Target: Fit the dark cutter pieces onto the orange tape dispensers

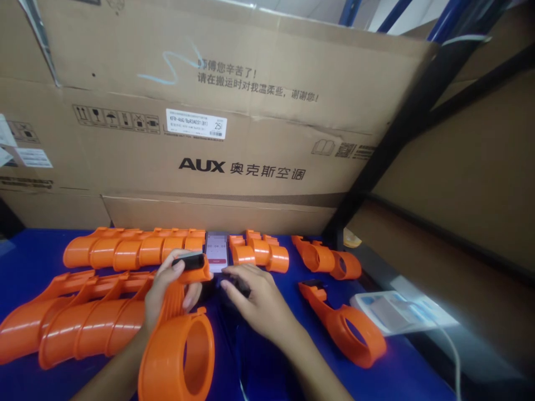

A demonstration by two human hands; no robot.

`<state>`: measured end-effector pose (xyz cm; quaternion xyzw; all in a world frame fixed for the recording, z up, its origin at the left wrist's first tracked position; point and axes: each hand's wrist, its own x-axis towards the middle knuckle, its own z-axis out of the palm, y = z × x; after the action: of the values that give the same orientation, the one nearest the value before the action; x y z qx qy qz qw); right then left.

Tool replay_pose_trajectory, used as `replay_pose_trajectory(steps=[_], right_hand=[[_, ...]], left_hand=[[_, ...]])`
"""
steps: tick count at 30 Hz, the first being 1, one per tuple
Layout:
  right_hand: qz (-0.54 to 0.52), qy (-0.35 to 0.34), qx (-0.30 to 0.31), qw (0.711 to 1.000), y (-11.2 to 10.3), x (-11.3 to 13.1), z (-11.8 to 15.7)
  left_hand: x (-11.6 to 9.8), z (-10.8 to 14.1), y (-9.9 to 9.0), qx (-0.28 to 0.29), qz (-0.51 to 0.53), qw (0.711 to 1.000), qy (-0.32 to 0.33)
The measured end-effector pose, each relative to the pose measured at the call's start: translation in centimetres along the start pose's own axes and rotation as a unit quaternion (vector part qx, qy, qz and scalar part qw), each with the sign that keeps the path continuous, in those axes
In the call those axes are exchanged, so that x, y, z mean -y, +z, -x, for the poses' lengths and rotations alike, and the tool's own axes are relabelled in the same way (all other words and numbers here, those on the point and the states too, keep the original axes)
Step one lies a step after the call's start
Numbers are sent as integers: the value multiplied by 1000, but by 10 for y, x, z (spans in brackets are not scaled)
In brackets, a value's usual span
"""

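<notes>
My left hand (161, 287) is wrapped round the handle of an orange plastic part (178, 356). The part has a black piece (189, 262) at its top and a wide ring hanging at its lower end. Just to the right, my right hand (257, 298) has its fingers bent and reaches over a dark object (239, 285), mostly hidden under it. Whether the fingers grip that object cannot be made out. Behind both hands lies a phone (216, 250) with a lit screen.
Rows of orange parts (96, 328) lie at the left, with more at the back and right. A white power strip (401, 312) with a cable sits at the right edge of the blue surface (267, 373). Large cardboard (251, 206) stands behind, beside a black post (376, 161).
</notes>
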<state>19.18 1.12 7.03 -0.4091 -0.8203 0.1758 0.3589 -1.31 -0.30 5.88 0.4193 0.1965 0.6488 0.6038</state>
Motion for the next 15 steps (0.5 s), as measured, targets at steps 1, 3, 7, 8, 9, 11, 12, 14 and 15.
replay_pose_trajectory(steps=[1, 3, 7, 8, 9, 11, 12, 14, 15], right_hand=[[-7, -4, 3, 1000, 1, 0, 0], [-14, -5, -1, 1000, 3, -1, 1], [-26, -12, -38, 999, -2, -3, 0], [-31, -15, -50, 998, -5, -2, 0], [-37, -17, -62, 997, -8, -1, 0], [-54, -22, -82, 995, -13, 1, 1], [-64, -26, -88, 994, -15, 2, 2], [-82, -40, -89, 992, -17, 3, 4], [-88, -49, -84, 991, -17, 4, 4]], left_hand=[[0, 0, 0, 4, -13, 1000, -6], [1, 1, 1, 9, -28, 1000, -9], [4, 0, 1, 0, -49, 999, -5], [5, -1, 2, -8, -62, 998, -5], [6, -1, 3, -19, -79, 997, -9], [8, 0, 7, -46, -118, 992, -23], [10, 1, 9, -57, -136, 989, -31], [13, 2, 13, -67, -157, 984, -39], [14, 3, 14, -63, -163, 984, -42]])
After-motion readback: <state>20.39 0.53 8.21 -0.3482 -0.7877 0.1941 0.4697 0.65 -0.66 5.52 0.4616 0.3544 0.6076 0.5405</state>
